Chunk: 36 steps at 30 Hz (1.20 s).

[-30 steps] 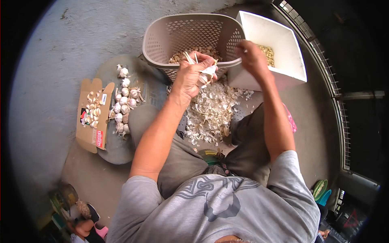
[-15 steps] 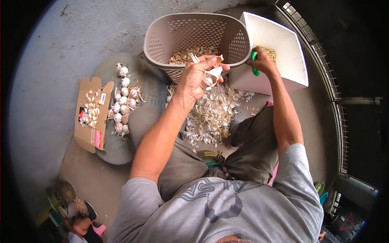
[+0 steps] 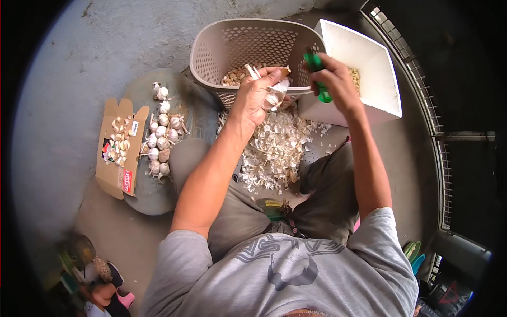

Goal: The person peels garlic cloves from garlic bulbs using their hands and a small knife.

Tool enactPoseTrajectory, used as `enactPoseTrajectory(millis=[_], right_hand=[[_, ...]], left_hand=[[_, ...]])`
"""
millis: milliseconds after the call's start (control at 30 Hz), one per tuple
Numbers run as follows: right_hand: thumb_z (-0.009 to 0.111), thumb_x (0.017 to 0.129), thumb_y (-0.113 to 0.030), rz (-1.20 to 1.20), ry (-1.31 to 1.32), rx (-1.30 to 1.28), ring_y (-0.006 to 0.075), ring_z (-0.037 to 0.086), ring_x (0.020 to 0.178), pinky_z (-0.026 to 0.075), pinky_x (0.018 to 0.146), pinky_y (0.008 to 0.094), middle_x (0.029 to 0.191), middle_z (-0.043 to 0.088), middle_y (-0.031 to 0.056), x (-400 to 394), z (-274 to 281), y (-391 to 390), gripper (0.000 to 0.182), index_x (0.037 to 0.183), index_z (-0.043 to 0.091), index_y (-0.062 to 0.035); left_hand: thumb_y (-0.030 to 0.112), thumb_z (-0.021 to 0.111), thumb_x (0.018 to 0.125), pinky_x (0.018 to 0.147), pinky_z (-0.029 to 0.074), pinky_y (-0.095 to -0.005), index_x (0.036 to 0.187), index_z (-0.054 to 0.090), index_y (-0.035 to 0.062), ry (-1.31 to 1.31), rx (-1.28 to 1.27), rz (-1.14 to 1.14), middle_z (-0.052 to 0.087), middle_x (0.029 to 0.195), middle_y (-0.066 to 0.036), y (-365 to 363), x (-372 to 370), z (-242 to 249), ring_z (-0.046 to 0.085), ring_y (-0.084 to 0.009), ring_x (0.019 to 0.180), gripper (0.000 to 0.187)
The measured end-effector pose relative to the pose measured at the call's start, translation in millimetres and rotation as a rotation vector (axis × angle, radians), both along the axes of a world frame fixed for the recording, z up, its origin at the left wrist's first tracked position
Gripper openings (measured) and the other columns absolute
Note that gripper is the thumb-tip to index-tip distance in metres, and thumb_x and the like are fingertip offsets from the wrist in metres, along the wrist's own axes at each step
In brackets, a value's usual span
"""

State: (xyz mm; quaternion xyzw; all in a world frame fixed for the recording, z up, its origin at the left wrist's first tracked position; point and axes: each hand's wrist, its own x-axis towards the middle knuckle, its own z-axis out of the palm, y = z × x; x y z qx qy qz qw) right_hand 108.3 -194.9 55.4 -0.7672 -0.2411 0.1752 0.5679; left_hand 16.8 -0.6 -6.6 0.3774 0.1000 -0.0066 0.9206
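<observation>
My left hand [image 3: 253, 98] is closed around a partly broken-up garlic bulb [image 3: 274, 99], its stalk poking up between thumb and fingers. It hovers over the near rim of a grey-brown perforated basket [image 3: 208, 58] holding many unpeeled garlic cloves [image 3: 232, 77]. To the right, my right hand [image 3: 338, 82] grips a green-handled tool [image 3: 317, 66]; its working end is blurred. This hand is above the gap between the basket and a white box [image 3: 369, 53], where pale peeled cloves [image 3: 355, 79] show.
A heap of papery garlic skins [image 3: 274, 148] lies on the floor between my legs. Whole garlic bulbs [image 3: 161, 132] sit on a round grey stand [image 3: 142, 193] at left, beside an open cardboard box [image 3: 108, 177] with loose cloves. A metal grille [image 3: 417, 74] runs along the right.
My right hand has moved left from the white box's opening towards the basket and my left hand, carrying the green-handled tool. My left hand still holds the bulb in nearly the same place.
</observation>
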Motion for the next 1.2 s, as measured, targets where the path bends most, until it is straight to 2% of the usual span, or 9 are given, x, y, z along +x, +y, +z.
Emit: enactPoseTrajectory(millis=[33,133,267,433,567,667,867,967,1200], right_hand=[[0.062,0.093,-0.011,-0.036,-0.067,-0.119,0.0094,0.059,0.065,0.048,0.057,0.0261,0.081,0.062,0.0021,-11,3,13,0.030,0.122,0.064,-0.0037],[0.063,0.101,-0.009,0.024,-0.286,0.014,0.0155,0.064,0.091,0.052,0.081,0.0322,0.097,0.070,0.0107,-27,-14,28,0.026,0.125,0.058,-0.0008],[0.064,0.101,-0.009,0.053,-0.227,0.030,0.0151,0.064,0.091,0.052,0.080,0.0314,0.099,0.070,0.0143,-32,-24,32,0.028,0.126,0.057,0.0010],[0.063,0.101,-0.008,0.002,-0.282,-0.010,0.0148,0.064,0.088,0.053,0.078,0.0319,0.098,0.070,0.0123,-30,-30,35,0.029,0.128,0.057,0.0007],[0.064,0.102,-0.011,-0.017,-0.093,-0.001,0.0155,0.064,0.087,0.053,0.078,0.0331,0.097,0.072,0.0128,-34,-23,28,0.025,0.124,0.060,-0.0002],[0.062,0.103,-0.013,0.004,-0.232,0.092,0.0153,0.064,0.083,0.053,0.075,0.0361,0.092,0.071,0.0117,-16,-46,22,0.019,0.117,0.062,-0.0001],[0.068,0.100,-0.031,-0.023,-0.462,-0.055,0.0279,0.060,0.066,0.048,0.063,0.0416,0.076,0.063,0.0178,-25,-33,22,0.032,0.103,0.062,0.0003],[0.070,0.097,-0.038,-0.018,-0.458,-0.132,0.0344,0.056,0.063,0.044,0.058,0.0430,0.072,0.059,0.0207,-24,-38,21,0.039,0.095,0.060,-0.0006],[0.071,0.097,-0.037,-0.031,-0.459,-0.142,0.0318,0.053,0.056,0.042,0.054,0.0439,0.065,0.056,0.0191,-28,-27,23,0.041,0.089,0.056,-0.0004]], left_hand=[[0.015,0.060,0.103,0.060,0.060,-0.0340,0.114,0.065,-0.0007,0.027,0.010,0.059,0.073,0.108,-0.015,-1,5,1,0.071,-0.0213,0.073,0.020],[0.013,0.060,0.102,0.063,0.063,-0.0351,0.114,0.065,-0.0013,-0.018,-0.073,0.019,0.073,0.103,-0.011,7,8,-4,0.071,-0.0203,0.079,0.019],[0.012,0.060,0.103,0.064,0.063,-0.0352,0.117,0.063,0.0002,-0.009,-0.074,0.010,0.071,0.102,-0.011,3,-1,-5,0.072,-0.0195,0.079,0.019],[0.012,0.065,0.100,0.061,0.063,-0.0343,0.114,0.064,0.0005,-0.070,-0.025,-0.016,0.072,0.098,-0.010,3,1,-4,0.072,-0.0186,0.077,0.018],[0.012,0.068,0.098,0.057,0.061,-0.0316,0.111,0.066,-0.0004,-0.037,0.033,0.022,0.072,0.096,-0.009,1,0,1,0.072,-0.0179,0.076,0.017],[0.011,0.069,0.098,0.056,0.061,-0.0309,0.112,0.067,-0.0018,-0.030,0.079,0.012,0.072,0.096,-0.010,1,-3,4,0.072,-0.0174,0.076,0.020],[0.012,0.069,0.098,0.060,0.062,-0.0319,0.117,0.067,-0.0039,-0.051,0.080,0.029,0.073,0.101,-0.011,2,-1,4,0.071,-0.0166,0.075,0.025],[0.013,0.068,0.098,0.061,0.063,-0.0325,0.117,0.067,-0.0036,-0.067,0.054,0.005,0.074,0.104,-0.012,4,-1,-1,0.071,-0.0163,0.076,0.025],[0.012,0.066,0.100,0.061,0.062,-0.0318,0.116,0.066,-0.0028,-0.067,0.022,-0.006,0.074,0.099,-0.010,2,-2,0,0.071,-0.0156,0.075,0.023]])
